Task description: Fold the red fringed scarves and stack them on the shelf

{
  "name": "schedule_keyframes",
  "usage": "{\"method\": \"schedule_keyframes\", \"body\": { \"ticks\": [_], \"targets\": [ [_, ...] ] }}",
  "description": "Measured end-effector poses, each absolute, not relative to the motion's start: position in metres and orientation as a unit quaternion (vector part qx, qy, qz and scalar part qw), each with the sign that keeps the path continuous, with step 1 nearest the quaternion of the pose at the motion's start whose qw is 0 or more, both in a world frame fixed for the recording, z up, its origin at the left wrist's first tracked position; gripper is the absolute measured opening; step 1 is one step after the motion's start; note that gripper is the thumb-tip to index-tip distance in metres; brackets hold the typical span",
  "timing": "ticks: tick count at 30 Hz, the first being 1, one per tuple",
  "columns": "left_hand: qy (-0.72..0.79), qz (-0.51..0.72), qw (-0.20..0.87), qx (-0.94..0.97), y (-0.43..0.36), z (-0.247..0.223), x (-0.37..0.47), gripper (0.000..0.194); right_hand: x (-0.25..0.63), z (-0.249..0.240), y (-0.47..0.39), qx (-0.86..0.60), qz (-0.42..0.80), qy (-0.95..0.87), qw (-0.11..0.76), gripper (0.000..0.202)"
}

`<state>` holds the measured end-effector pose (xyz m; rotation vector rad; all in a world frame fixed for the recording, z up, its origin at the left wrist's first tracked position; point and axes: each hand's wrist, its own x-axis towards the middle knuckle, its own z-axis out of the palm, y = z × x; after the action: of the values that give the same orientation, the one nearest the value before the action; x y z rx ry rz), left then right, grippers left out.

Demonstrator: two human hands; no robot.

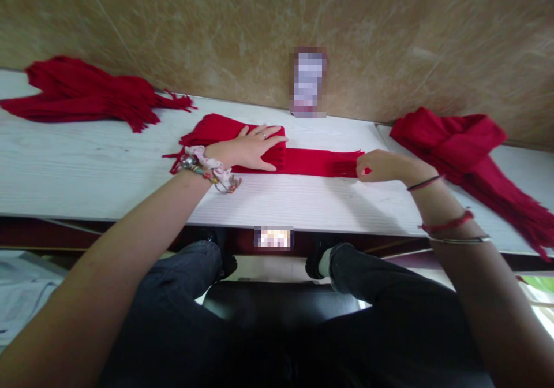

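Red scarf [307,161] looks soft, light, best held at the fringed end [345,165]; left hand [253,148] spread flat on it, right hand [380,165] gripping fringe.

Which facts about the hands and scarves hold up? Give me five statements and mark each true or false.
1. The left hand rests, fingers spread, on the middle scarf. True.
2. The right hand is at the middle scarf's fringed end. True.
3. The left wrist is bare. False: a beaded bracelet is around it.
4. The middle scarf hangs on the wall. False: it lies on the white table.
5. The far-left scarf has a fringe. True.
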<state>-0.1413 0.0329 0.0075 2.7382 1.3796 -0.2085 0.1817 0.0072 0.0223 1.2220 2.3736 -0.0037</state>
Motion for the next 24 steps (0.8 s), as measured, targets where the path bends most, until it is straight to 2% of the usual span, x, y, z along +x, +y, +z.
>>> {"method": "schedule_keyframes", "body": {
  "ticks": [3, 6, 11, 13, 15, 18, 21, 24],
  "targets": [
    [0.449, -0.066, 0.033, 0.890, 0.032, 0.008, -0.141, 0.080, 0.217, 0.032, 0.013, 0.489, -0.027, 0.837, 0.245, 0.020],
    [0.453, -0.064, 0.033, 0.889, 0.032, 0.009, -0.140, 0.080, 0.228, 0.042, 0.016, 0.502, -0.032, 0.836, 0.217, 0.023],
    [0.454, -0.064, 0.030, 0.888, 0.030, 0.010, -0.139, 0.080, 0.180, 0.028, 0.024, 0.477, 0.058, 0.877, -0.002, 0.037],
    [0.452, -0.065, 0.026, 0.889, 0.030, 0.010, -0.139, 0.080, 0.157, 0.008, 0.026, 0.452, 0.063, 0.888, -0.050, 0.047],
    [0.448, -0.066, 0.023, 0.891, 0.029, 0.009, -0.140, 0.080, 0.145, -0.013, 0.027, 0.460, 0.065, 0.885, -0.038, 0.051],
    [0.431, -0.054, 0.015, 0.901, 0.027, 0.008, -0.144, 0.082, 0.152, -0.035, 0.026, 0.464, 0.082, 0.881, 0.048, 0.047],
    [0.419, -0.041, 0.001, 0.907, 0.025, 0.008, -0.148, 0.080, 0.175, -0.039, 0.024, 0.469, 0.088, 0.870, 0.122, 0.047],
    [0.419, -0.046, -0.003, 0.907, 0.022, 0.010, -0.149, 0.079, 0.196, -0.033, 0.026, 0.536, 0.053, 0.830, 0.145, 0.049]
  ]
}}
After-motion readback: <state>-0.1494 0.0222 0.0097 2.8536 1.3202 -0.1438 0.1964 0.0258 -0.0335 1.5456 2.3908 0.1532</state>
